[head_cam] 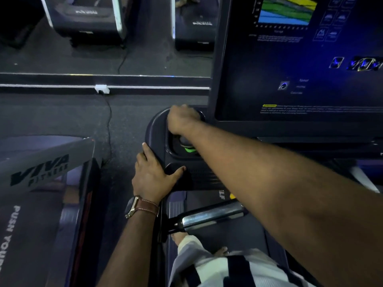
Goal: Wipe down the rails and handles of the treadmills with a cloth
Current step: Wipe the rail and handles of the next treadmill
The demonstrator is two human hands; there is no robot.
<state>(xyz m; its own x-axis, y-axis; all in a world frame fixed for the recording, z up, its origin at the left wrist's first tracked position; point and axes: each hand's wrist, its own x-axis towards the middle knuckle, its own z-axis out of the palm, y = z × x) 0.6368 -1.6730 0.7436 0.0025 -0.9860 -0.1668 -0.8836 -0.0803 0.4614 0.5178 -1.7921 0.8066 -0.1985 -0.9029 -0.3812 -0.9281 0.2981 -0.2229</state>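
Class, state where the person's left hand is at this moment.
In the head view, the left hand rests flat on the treadmill console's left edge, left of centre, just below the right hand.

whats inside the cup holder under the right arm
In the cup holder, a dark rounded object with a bright green part shows. The right forearm covers the rest, so I cannot identify it.
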